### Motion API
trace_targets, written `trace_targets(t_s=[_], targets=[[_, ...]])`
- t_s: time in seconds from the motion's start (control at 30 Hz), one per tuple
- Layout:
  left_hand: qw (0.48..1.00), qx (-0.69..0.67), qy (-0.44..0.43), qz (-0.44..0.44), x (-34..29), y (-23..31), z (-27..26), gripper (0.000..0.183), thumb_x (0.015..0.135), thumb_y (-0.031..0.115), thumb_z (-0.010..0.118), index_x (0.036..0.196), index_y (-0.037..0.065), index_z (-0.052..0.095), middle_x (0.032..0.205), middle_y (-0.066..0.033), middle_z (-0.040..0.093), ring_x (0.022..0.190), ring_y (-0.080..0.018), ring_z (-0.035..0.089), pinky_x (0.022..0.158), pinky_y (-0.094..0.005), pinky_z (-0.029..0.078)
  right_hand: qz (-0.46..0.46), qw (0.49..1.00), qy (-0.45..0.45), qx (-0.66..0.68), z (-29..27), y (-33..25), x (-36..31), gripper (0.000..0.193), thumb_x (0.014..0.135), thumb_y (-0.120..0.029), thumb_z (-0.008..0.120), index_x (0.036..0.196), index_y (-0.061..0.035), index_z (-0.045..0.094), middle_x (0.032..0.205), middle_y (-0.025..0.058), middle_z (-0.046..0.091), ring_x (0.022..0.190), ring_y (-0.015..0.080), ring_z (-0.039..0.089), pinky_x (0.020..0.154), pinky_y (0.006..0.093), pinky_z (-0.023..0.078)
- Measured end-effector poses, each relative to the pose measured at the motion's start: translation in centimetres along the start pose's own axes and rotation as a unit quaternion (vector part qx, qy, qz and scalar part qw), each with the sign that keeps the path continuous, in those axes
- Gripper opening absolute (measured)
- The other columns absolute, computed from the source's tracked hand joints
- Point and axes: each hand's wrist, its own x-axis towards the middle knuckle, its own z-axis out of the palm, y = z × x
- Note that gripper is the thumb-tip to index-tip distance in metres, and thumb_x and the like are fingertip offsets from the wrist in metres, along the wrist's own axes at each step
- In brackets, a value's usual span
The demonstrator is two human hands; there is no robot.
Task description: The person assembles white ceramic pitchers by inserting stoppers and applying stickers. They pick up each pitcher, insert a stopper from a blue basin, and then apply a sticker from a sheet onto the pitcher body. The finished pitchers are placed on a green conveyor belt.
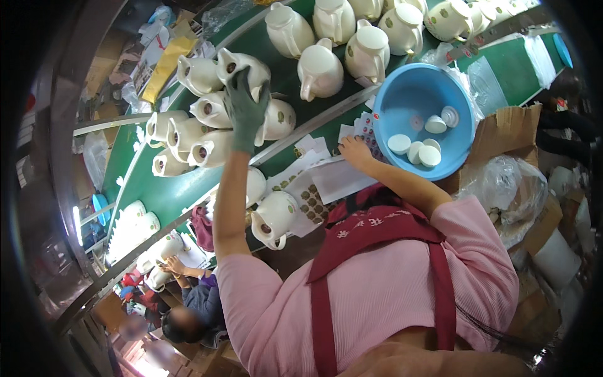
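Left hand (246, 110), gloved, has its fingers spread over a white jug (251, 60) on the green belt (141, 183), among similar jugs; grip cannot be determined. Right hand (356, 151), bare, is at the papers (342, 178) near a blue basin (411, 78); finger closure cannot be told. Cardboard (507, 132) and plastic film (505, 188) crowd the right side.

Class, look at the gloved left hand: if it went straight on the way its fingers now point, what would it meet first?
The cream jug directly ahead of the left hand. The fingers already overlap it in the picture and seem to touch it, though depth is hard to judge.
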Motion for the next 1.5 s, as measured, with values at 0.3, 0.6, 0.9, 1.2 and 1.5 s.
trace_targets(t_s=[0.3, 0.6, 0.9, 1.2, 1.5], targets=[[0.793, -0.451, -0.312, -0.264, -21.7, 7.1, -4.1, 0.072, 0.079, 0.028, 0.084, 0.138, 0.003, 0.051, 0.130, -0.0124, 0.061, 0.118, -0.0242, 0.059, 0.100, -0.0390, 0.048, -0.110, 0.969, 0.105, 0.193, -13.6, -0.1, -5.4, 0.041, 0.080, -0.018, 0.068, 0.117, -0.0096, 0.051, 0.101, 0.0087, 0.063, 0.099, 0.0291, 0.064, 0.083, 0.0402, 0.049], [0.806, -0.477, -0.152, -0.316, -23.6, 10.9, -9.7, 0.052, 0.083, 0.003, 0.077, 0.131, -0.002, 0.056, 0.108, -0.0061, 0.069, 0.089, -0.0086, 0.062, 0.076, -0.0230, 0.051, -0.052, 0.927, 0.021, 0.371, -19.9, -1.9, -6.7, 0.034, 0.085, -0.028, 0.074, 0.109, -0.0074, 0.063, 0.096, 0.0136, 0.067, 0.092, 0.0306, 0.064, 0.084, 0.0399, 0.048], [0.690, -0.587, -0.125, -0.405, -25.7, 10.8, -9.8, 0.040, 0.092, 0.002, 0.068, 0.131, 0.000, 0.058, 0.117, -0.0048, 0.064, 0.100, -0.0099, 0.061, 0.089, -0.0241, 0.051, -0.097, 0.907, 0.210, 0.352, -21.0, -6.7, -5.0, 0.032, 0.086, -0.018, 0.072, 0.116, -0.0061, 0.065, 0.110, 0.0111, 0.062, 0.104, 0.0309, 0.058, 0.091, 0.0393, 0.047], [0.721, -0.544, -0.125, -0.411, -25.0, 11.0, -9.1, 0.035, 0.096, 0.014, 0.066, 0.129, 0.002, 0.061, 0.106, -0.0023, 0.066, 0.091, -0.0079, 0.059, 0.076, -0.0225, 0.050, -0.106, 0.904, 0.257, 0.325, -20.7, -10.1, -3.3, 0.016, 0.081, -0.015, 0.073, 0.097, -0.0119, 0.070, 0.093, 0.0038, 0.061, 0.094, 0.0255, 0.059, 0.084, 0.0367, 0.048], [0.932, -0.305, -0.129, -0.146, -26.5, 6.9, -4.8, 0.034, 0.102, 0.026, 0.053, 0.127, 0.004, 0.061, 0.094, -0.0058, 0.063, 0.075, -0.0122, 0.056, 0.067, -0.0293, 0.048, -0.127, 0.896, 0.261, 0.337, -16.1, -9.7, -2.7, 0.014, 0.079, -0.012, 0.074, 0.092, -0.0139, 0.069, 0.093, 0.0017, 0.062, 0.092, 0.0236, 0.057, 0.085, 0.0345, 0.045]])
